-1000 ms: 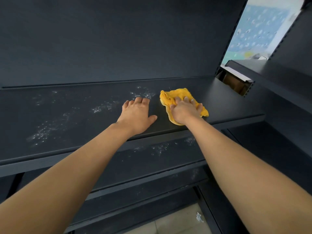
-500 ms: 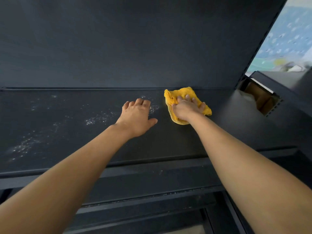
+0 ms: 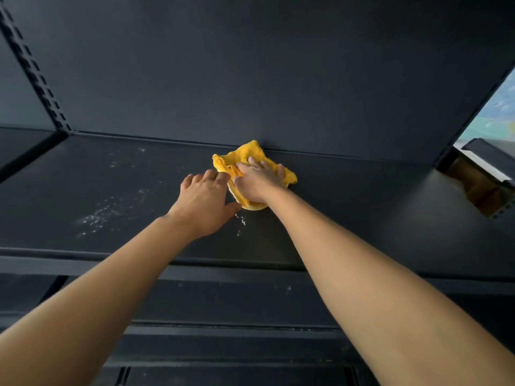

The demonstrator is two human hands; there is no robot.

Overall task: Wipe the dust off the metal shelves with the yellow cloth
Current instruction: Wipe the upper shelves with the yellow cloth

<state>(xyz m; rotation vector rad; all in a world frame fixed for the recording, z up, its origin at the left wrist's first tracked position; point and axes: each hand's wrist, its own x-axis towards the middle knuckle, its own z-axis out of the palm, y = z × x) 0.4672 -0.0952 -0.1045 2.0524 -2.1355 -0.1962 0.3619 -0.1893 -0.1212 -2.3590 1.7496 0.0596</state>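
we see both of our bare arms reaching forward onto a dark metal shelf (image 3: 362,207), viewed from above by the head camera. our right hand (image 3: 257,181) lies flat on the yellow cloth (image 3: 245,157), fingers spread and pressing it down against the shelf surface rather than pinching it. the cloth is crumpled, with folded edges showing to the left of the fingers and a rounded bit poking out below the palm; its far corner touches the seam where the shelf meets the dark back panel (image 3: 250,65). our left hand (image 3: 204,199) rests palm down on the bare shelf just beside the cloth, fingers loosely together and the thumb stretched out toward the right hand, close to the cloth's lower edge; it grips nothing.

white dust specks (image 3: 97,215) are scattered over the left part of the shelf, and a few small ones lie just below the left thumb. the part of the shelf to the right of the cloth looks clean. a slotted upright (image 3: 36,76) rises at the far left of the back panel. below the shelf's front lip, a lower shelf (image 3: 237,299) shows a few faint white marks. at the far right, beyond the shelf's end, a brown opening (image 3: 479,185) is visible.
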